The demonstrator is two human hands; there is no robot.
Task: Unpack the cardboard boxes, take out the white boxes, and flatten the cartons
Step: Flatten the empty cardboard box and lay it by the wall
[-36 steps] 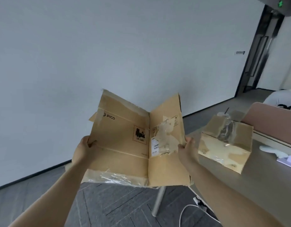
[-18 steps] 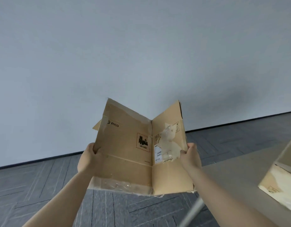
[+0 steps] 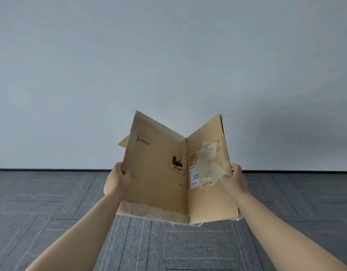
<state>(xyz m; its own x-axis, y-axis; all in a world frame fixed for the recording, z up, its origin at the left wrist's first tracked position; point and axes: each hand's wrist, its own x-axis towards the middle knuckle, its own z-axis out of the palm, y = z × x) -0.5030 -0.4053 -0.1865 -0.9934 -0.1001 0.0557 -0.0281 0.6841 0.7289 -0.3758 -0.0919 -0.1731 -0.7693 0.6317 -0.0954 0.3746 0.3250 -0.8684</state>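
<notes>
I hold a brown cardboard carton [image 3: 157, 173] up in front of me, folded along a vertical crease like an open book. Its left panel carries a PICO mark and a UN 3481 label; the right panel has a torn white label and peeled tape. My left hand [image 3: 118, 181] grips the left edge, thumb on the front face. My right hand [image 3: 236, 179] grips the right edge in the same way. Clear tape hangs along the bottom flap. No white box is in view.
A plain pale wall [image 3: 168, 65] fills the upper half of the view. Below it lies a dark grey patterned carpet floor [image 3: 51, 202], with a dark skirting line [image 3: 51, 170] where the two meet.
My view has swung left, away from the table. The second carton, the table and the doorway have left the frame. The carton stays gripped in both hands, facing the wall.
</notes>
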